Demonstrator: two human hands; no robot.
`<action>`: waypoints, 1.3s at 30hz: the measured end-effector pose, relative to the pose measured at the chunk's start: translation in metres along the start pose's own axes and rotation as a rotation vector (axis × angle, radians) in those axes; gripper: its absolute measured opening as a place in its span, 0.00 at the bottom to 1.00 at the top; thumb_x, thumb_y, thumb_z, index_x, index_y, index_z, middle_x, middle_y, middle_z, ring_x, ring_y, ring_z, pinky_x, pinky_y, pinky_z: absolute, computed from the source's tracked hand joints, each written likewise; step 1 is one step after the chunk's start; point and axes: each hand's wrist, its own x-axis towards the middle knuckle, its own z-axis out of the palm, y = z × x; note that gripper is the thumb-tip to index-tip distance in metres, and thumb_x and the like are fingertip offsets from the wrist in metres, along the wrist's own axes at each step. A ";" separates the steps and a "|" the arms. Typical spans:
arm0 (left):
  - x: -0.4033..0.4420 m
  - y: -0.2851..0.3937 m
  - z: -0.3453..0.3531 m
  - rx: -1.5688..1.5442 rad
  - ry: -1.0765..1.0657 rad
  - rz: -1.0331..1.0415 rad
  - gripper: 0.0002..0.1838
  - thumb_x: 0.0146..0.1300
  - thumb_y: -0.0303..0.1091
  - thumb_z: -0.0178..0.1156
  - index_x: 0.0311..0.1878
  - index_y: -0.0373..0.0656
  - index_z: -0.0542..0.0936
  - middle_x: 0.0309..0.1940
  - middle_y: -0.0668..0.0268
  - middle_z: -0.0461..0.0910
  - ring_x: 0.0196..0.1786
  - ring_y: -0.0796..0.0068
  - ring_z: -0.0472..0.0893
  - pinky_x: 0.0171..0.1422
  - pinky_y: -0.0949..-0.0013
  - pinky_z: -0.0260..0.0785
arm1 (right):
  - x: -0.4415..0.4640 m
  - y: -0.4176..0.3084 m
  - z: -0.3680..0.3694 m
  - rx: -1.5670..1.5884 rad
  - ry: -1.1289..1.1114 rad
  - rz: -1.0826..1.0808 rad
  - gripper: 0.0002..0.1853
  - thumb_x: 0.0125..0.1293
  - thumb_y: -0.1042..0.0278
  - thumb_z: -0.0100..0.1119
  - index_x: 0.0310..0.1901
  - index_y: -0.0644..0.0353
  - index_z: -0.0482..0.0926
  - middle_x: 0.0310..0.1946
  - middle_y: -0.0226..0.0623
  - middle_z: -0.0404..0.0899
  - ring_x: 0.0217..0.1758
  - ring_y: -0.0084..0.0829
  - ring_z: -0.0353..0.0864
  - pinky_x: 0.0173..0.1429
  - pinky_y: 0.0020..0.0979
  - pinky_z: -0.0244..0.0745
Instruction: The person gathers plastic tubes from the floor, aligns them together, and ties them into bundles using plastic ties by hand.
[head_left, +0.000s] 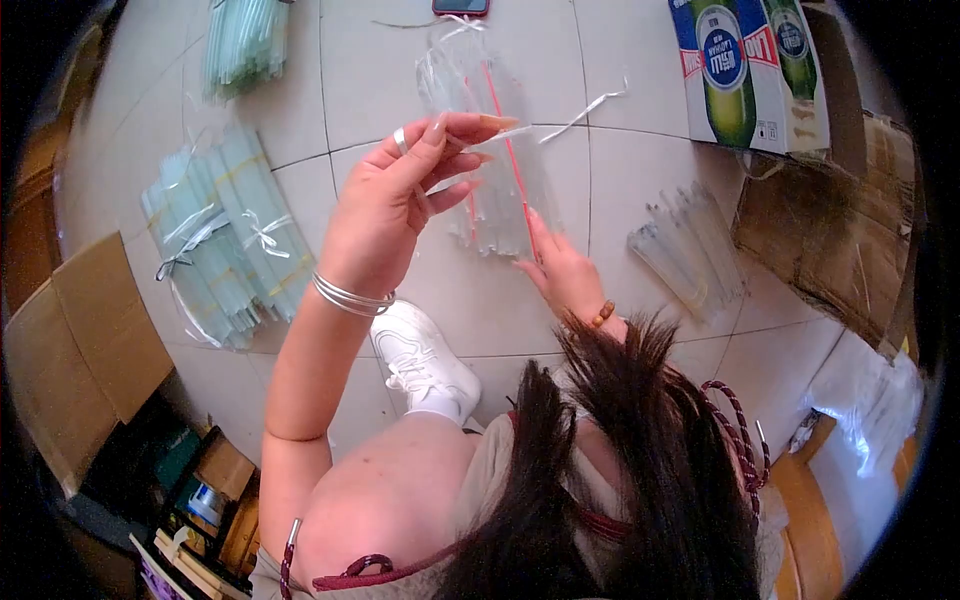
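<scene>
A bundle of clear, thin plastic tubes (495, 205) lies on the floor in front of me, with thin red lines running along it. My left hand (405, 180) is raised over the bundle's left side, thumb and forefinger pinched together. A white ribbon (517, 133) stretches right from those fingertips across the tubes; a loose white tail (590, 108) lies beyond it. At the bundle's lower right end, my right hand (562, 272) has its fingers and thumb closed around the tube ends beside a red line. The exact grip is partly hidden.
Tied tube bundles (225, 240) lie left, another bundle (247, 45) at upper left. Loose clear tubes (690, 250) lie right, near a beer carton (745, 75) and brown cardboard (825, 220). A phone (461, 7) is at the top; my white shoe (420, 350) stands below the bundle.
</scene>
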 end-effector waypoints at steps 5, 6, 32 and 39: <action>0.001 0.000 -0.003 -0.020 -0.005 0.015 0.16 0.75 0.42 0.50 0.58 0.45 0.77 0.58 0.68 0.79 0.52 0.85 0.78 0.54 0.80 0.72 | 0.034 0.000 -0.011 0.254 0.257 0.025 0.17 0.66 0.58 0.62 0.51 0.59 0.73 0.35 0.43 0.81 0.33 0.43 0.84 0.35 0.40 0.78; 0.001 -0.001 -0.003 -0.030 -0.007 0.019 0.17 0.75 0.42 0.50 0.59 0.45 0.77 0.59 0.68 0.79 0.52 0.85 0.78 0.54 0.80 0.72 | 0.046 -0.001 -0.018 0.349 0.273 0.088 0.15 0.67 0.58 0.62 0.46 0.60 0.75 0.33 0.43 0.82 0.32 0.42 0.84 0.35 0.39 0.78; -0.017 -0.010 -0.002 0.001 0.062 -0.036 0.16 0.74 0.44 0.52 0.52 0.43 0.81 0.52 0.68 0.83 0.44 0.84 0.81 0.47 0.79 0.71 | 0.113 -0.022 -0.059 0.384 0.468 -0.326 0.21 0.56 0.62 0.72 0.50 0.57 0.78 0.32 0.39 0.78 0.34 0.38 0.79 0.41 0.35 0.79; -0.025 -0.017 -0.008 0.021 0.123 -0.014 0.16 0.74 0.45 0.53 0.50 0.44 0.82 0.51 0.68 0.83 0.44 0.84 0.81 0.45 0.79 0.71 | 0.132 -0.004 -0.065 0.308 0.225 -0.721 0.14 0.60 0.71 0.66 0.49 0.52 0.84 0.37 0.36 0.81 0.38 0.34 0.81 0.41 0.32 0.79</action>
